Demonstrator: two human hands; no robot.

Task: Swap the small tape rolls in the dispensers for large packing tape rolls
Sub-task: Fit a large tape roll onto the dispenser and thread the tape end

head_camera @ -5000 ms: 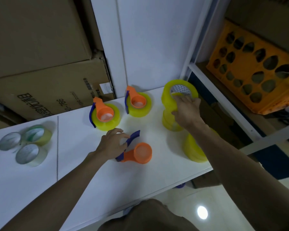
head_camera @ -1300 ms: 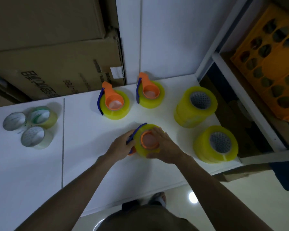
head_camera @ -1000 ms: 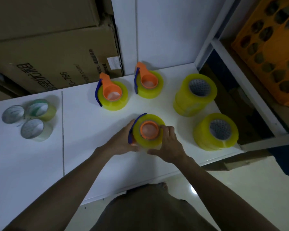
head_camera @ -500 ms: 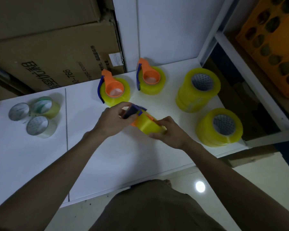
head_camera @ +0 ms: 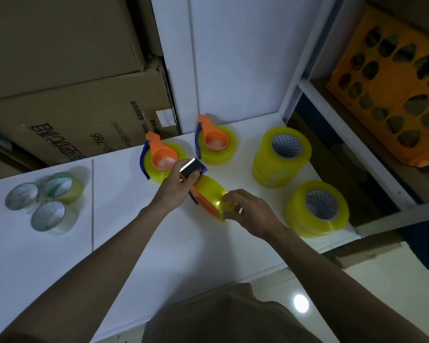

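My left hand [head_camera: 175, 188] grips the blue toothed cutter end of an orange dispenser [head_camera: 193, 171], lifted above the white table [head_camera: 124, 241] and tilted on edge. A large yellow tape roll [head_camera: 209, 194] sits on that dispenser. My right hand [head_camera: 249, 212] curls its fingers around the roll's lower right side. Two more orange dispensers with large yellow rolls lie flat behind, one at the left [head_camera: 162, 157] and one at the right [head_camera: 214, 142]. Two stacks of large yellow rolls stand at the right, one farther [head_camera: 281, 157] and one nearer [head_camera: 316, 209]. Three small clear rolls [head_camera: 45, 204] lie at the left.
Cardboard boxes [head_camera: 67, 95] are stacked behind the table at the left. A white panel [head_camera: 233, 58] rises behind the dispensers. An orange crate [head_camera: 391, 87] sits on a white shelf frame to the right. The table's front edge runs just beyond my torso.
The dispenser with its yellow roll went from lying flat on the table to being lifted and tipped on edge. My left hand moved up to the cutter end; my right hand stayed on the roll.
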